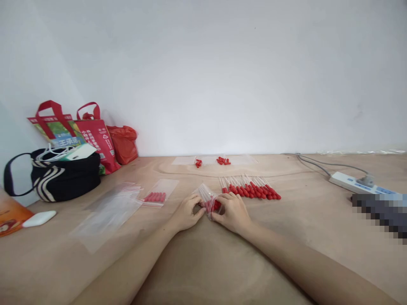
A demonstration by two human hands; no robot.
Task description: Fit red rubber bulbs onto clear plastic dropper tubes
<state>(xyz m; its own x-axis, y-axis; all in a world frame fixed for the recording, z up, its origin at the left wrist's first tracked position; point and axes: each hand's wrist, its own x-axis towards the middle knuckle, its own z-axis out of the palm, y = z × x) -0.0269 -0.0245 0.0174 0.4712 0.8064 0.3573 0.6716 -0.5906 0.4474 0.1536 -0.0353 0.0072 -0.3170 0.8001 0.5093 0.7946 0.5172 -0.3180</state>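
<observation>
My left hand (187, 213) and my right hand (231, 212) meet at the middle of the wooden table (203, 262), both pinching a small clear plastic bag (208, 198) with red-capped pieces inside. Just beyond my right hand lies a row of several clear droppers with red bulbs (251, 187). To the left a filled small bag of red pieces (156, 195) lies flat beside a pile of clear plastic bags (108, 209).
Loose red caps (223, 161) lie on plastic by the wall. At the far left stand a black striped bag (60, 176), red shopping bags (95, 135) and a white oval object (40, 218). A white power strip (352, 183) with cable lies right.
</observation>
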